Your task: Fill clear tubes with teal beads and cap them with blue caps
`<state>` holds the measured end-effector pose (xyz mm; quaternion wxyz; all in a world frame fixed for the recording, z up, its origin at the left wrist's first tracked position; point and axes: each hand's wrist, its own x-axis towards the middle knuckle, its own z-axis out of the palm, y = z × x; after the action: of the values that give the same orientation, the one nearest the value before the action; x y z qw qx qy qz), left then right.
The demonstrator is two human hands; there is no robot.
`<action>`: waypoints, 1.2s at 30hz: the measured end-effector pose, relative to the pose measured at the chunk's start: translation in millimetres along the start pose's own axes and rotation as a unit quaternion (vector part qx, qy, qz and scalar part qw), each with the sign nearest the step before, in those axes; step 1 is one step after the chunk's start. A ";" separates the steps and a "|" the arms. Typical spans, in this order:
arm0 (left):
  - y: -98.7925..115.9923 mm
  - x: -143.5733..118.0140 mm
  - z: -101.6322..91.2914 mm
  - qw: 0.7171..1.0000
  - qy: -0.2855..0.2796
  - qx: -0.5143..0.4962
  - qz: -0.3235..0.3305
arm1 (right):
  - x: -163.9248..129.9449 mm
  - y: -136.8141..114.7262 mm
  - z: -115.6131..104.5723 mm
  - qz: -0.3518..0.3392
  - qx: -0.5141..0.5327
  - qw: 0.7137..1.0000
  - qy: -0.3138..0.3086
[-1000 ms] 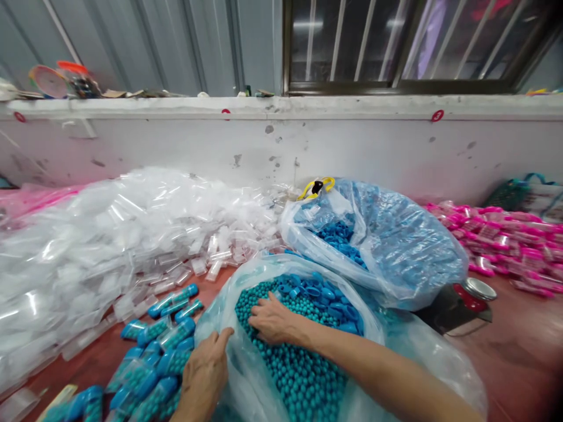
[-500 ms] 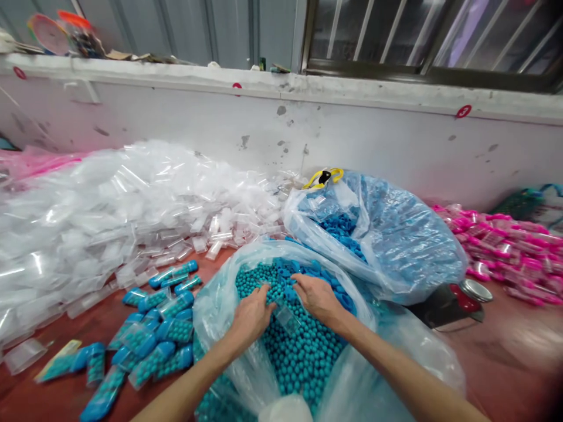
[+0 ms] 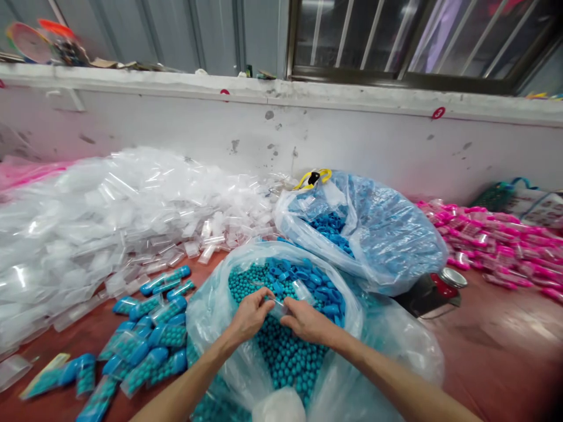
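An open clear plastic bag [image 3: 206,305] holds teal beads [image 3: 292,357] with blue caps [image 3: 323,287] heaped at its far right. Over the beads, my left hand [image 3: 251,315] pinches a small clear plastic tube [image 3: 278,307]. Facing it, my right hand [image 3: 308,321] has thumb and fingers closed on the tube's other side. Fingers partly cover the tube, and its contents cannot be made out. A second clear plastic tube [image 3: 303,291] rests on the blue caps just beyond my right hand.
Bead-filled tubes with blue caps [image 3: 145,354] lie on the red surface [image 3: 497,351] at left. Behind them rises a big pile of clear tubes [image 3: 132,205]. A second bag of blue caps [image 3: 391,234] stands behind; pink-capped tubes [image 3: 501,246] are piled at right, near a dark device [image 3: 422,299].
My right hand has come down from the blue caps toward my left hand, and both now meet at a clear tube. The camera view has shifted slightly right.
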<state>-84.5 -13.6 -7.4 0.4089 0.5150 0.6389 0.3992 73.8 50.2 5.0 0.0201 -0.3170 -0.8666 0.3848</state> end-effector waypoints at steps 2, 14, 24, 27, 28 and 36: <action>-0.5 -1.7 3.0 0.997 0.000 -0.067 -0.030 | -4.9 -4.1 3.0 0.026 0.108 0.993 -0.046; 25.5 9.7 -47.9 0.958 0.150 0.240 -0.044 | -14.9 14.8 -30.3 0.082 0.129 0.988 -0.009; 11.1 -43.1 21.2 0.910 -0.138 0.390 0.026 | -31.5 -0.8 16.5 -0.049 0.006 0.999 -0.005; 5.4 -36.4 20.6 0.917 -0.121 0.379 -0.038 | -29.4 0.3 -3.6 -0.020 -0.115 0.990 0.083; 4.4 -31.5 22.4 0.928 -0.115 0.349 -0.060 | -26.8 1.1 -12.7 0.004 -0.156 0.982 0.108; -7.6 7.5 73.3 0.982 -0.059 0.079 -0.161 | -10.6 24.2 -28.9 0.090 -0.248 0.960 0.092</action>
<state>-19.6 -0.8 -40.7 0.4623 0.4587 0.7181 0.2454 103.3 75.3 11.1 -0.0143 -0.4225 -0.8973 0.1270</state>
